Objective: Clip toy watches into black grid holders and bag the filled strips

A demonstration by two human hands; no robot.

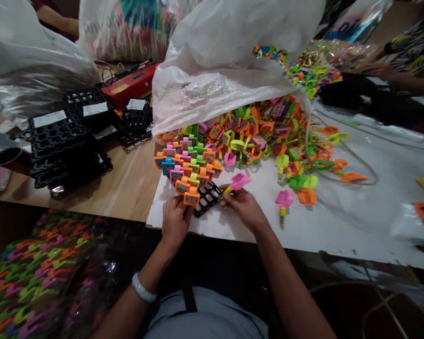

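Observation:
A black grid tray [207, 200] tilts at the front of the white tabletop. Rows of small plastic toys [183, 169] with picture panels, in orange, pink, blue and green, fill its left and far part. My left hand [175, 219] is closed on the tray's near left edge, just below an orange toy. Over the tray's right edge, my right hand [243, 205] pinches a pink plastic toy [239, 181] by its yellow stem. To the right, a pink toy with a clear tube of coloured bits [283, 205] lies loose on the table.
A large white plastic bag [222, 89] spills a heap of similar toys [261, 127] behind the tray. Stacked black trays [60, 141] and a red device [134, 84] stand left. Filled trays [38, 282] lie lower left. Another person's arm [406, 80] is at far right.

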